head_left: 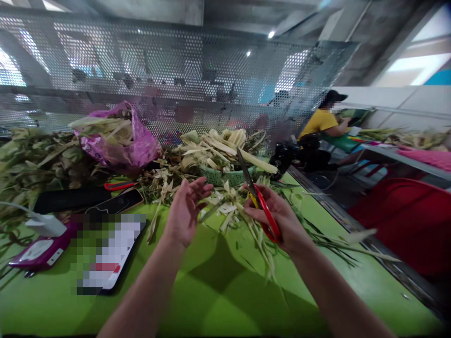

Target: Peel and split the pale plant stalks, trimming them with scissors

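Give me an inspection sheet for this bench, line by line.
Surface: green table, strewn with leaf trimmings.
Job's things: red-handled scissors; green basket heaped with husks.
Clutter: pink bag of husks, phones, leaf pile at left.
Hands: right hand grips the scissors; left hand open, empty, over the trimmings.
Cables: white charger lead at left.
Surroundings: perforated metal screen; a person in yellow seated at the next table.

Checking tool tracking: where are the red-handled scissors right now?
Head view, right of centre: the red-handled scissors are gripped in the right hand, blades pointing up toward the green basket, above husk trimmings on the green table.
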A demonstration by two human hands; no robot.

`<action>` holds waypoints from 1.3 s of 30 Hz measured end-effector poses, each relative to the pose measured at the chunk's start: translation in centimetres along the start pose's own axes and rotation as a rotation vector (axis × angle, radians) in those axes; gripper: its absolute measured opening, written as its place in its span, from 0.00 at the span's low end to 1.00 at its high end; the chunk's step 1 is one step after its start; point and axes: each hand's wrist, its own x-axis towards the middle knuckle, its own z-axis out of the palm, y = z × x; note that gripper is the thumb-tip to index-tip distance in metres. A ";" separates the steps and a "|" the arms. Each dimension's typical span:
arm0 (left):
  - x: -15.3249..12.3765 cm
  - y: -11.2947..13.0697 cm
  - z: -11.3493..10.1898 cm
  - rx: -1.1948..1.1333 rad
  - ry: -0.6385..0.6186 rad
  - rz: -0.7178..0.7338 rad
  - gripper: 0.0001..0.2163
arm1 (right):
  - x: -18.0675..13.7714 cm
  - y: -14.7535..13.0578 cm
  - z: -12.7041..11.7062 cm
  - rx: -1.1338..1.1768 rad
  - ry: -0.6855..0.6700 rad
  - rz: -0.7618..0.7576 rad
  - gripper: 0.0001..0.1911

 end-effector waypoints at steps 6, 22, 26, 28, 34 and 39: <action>0.3 0.5 -0.5 0.413 0.017 0.136 0.21 | 0.0 -1.9 -1.1 -0.165 -0.184 0.061 0.29; 0.6 -1.1 -0.5 0.084 0.000 -0.077 0.13 | 0.2 0.0 -0.1 -0.029 -0.051 0.007 0.29; 0.6 -1.2 -0.3 -0.033 0.007 -0.101 0.13 | -0.6 1.9 -0.6 -0.088 -0.125 0.059 0.29; 0.5 -1.2 -0.2 -0.068 0.014 -0.110 0.14 | -0.8 2.9 -1.0 -0.119 -0.174 0.061 0.30; 0.6 -1.1 -0.1 -0.146 0.027 -0.095 0.14 | -1.0 4.3 -1.4 -0.200 -0.179 0.021 0.29; 0.5 -1.0 -0.1 -0.172 0.018 -0.074 0.14 | -0.9 5.2 -1.2 -0.167 -0.192 0.050 0.28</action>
